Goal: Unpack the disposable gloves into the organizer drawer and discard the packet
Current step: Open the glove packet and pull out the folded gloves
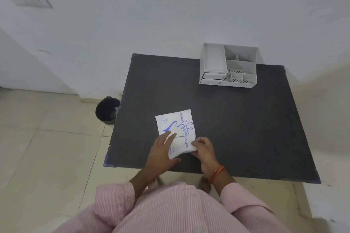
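A white packet of disposable gloves [175, 126] with blue print lies flat on the dark table [236, 119], near its front edge. My left hand [161, 154] rests on the packet's near left part, fingers spread flat. My right hand [203, 148] pinches the packet's near right corner. The grey organizer [228, 65] stands at the table's far right, against the wall, with a small drawer [211, 81] at its lower left front, slightly pulled out. The gloves inside the packet are hidden.
A black waste bin [106, 110] stands on the tiled floor beside the table's left edge. A white wall runs behind the table. A white ledge [329, 200] sits at the lower right.
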